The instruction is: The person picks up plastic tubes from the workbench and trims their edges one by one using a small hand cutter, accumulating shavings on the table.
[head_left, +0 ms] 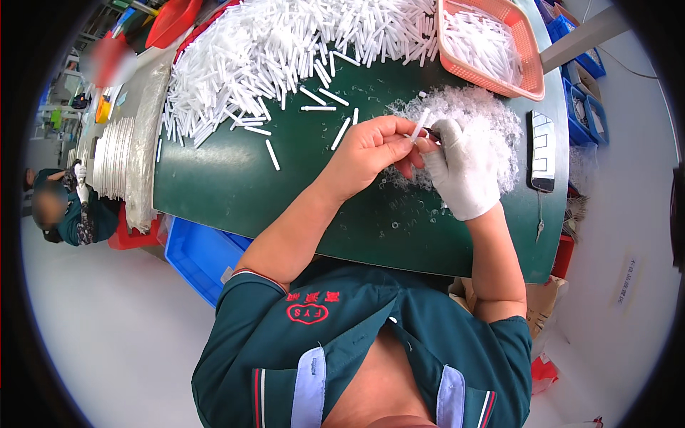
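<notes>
White plastic tube (419, 123) is pinched by bare left hand (371, 151) while gloved right hand (462, 171) grips a small tool against it, near the table's (235, 192) far-right edge; judging by heaps, trimming's midway: pile (271, 50) untrimmed, basket (528, 64) partly filled.

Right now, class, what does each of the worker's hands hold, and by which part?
The bare left hand pinches a white plastic tube by its lower end. The gloved right hand grips a small dark tool; the grip point is hidden by the glove.
</notes>
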### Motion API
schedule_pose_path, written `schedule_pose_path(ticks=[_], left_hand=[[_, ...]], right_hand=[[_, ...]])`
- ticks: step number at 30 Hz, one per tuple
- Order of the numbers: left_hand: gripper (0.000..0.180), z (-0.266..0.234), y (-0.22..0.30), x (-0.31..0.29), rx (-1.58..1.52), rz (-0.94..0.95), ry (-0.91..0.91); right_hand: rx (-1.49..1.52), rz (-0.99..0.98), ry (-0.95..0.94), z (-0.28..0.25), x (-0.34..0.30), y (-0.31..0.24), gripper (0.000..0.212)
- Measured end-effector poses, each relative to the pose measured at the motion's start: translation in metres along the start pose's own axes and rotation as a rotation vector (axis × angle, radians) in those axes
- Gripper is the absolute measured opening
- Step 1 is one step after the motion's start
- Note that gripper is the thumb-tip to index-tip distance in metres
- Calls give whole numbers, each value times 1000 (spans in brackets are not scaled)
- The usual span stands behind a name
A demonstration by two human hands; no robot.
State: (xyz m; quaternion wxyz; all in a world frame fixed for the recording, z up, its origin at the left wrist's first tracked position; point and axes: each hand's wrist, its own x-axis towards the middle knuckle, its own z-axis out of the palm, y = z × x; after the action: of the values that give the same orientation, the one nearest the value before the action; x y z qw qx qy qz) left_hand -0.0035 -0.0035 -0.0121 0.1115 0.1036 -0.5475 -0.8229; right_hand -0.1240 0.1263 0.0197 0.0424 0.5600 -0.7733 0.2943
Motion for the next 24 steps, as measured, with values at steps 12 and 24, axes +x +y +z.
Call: schedule_pose_path(ticks=[12, 24], left_hand=[[25, 2, -1, -2, 74, 22, -21], [27, -8, 2, 0, -77, -27, 113]], right_hand=[[118, -13, -12, -2, -2, 3, 21], [328, 130, -141, 0, -6, 6, 23]])
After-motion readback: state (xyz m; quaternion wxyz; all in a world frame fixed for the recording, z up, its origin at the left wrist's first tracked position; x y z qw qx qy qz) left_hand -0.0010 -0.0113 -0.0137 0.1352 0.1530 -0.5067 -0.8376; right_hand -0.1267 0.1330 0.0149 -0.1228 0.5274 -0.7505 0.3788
